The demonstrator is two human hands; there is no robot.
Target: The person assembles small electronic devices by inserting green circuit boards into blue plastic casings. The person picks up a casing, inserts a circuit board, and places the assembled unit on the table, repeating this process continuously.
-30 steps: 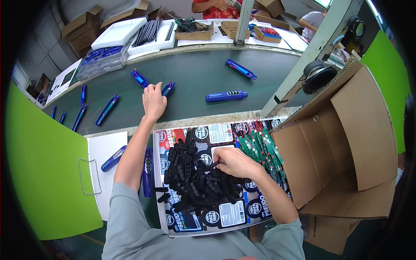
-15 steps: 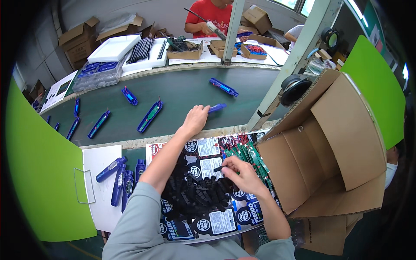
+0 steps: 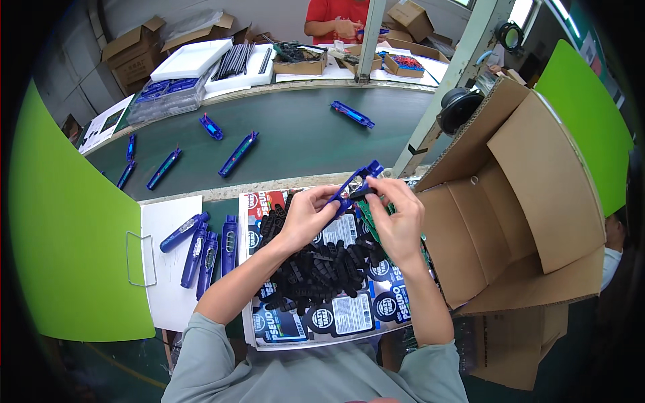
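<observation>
My left hand (image 3: 308,215) grips a blue plastic casing half (image 3: 348,187), its hollow side partly showing, held at a slant above the far part of the work surface. Against the casing, my right hand (image 3: 400,218) pinches a small black plastic piece (image 3: 363,193). My fingers hide part of both, so I cannot tell whether the piece is seated inside. Under my hands lies a heap of similar black pieces (image 3: 321,269) on a printed sheet (image 3: 346,319). Green circuit boards (image 3: 368,218) are partly covered by my right hand.
Several blue casings (image 3: 195,254) lie left on white paper, beside a green panel (image 3: 74,242). Ahead, a dark green conveyor belt (image 3: 289,127) carries several casing halves. An open cardboard box (image 3: 477,235) stands at the right, near a metal post (image 3: 450,94). A person in red (image 3: 336,20) works opposite.
My left hand has come back from the belt with the blue casing half. My right hand has moved up with the black piece to meet it. The co-worker's long tool is out of sight.
</observation>
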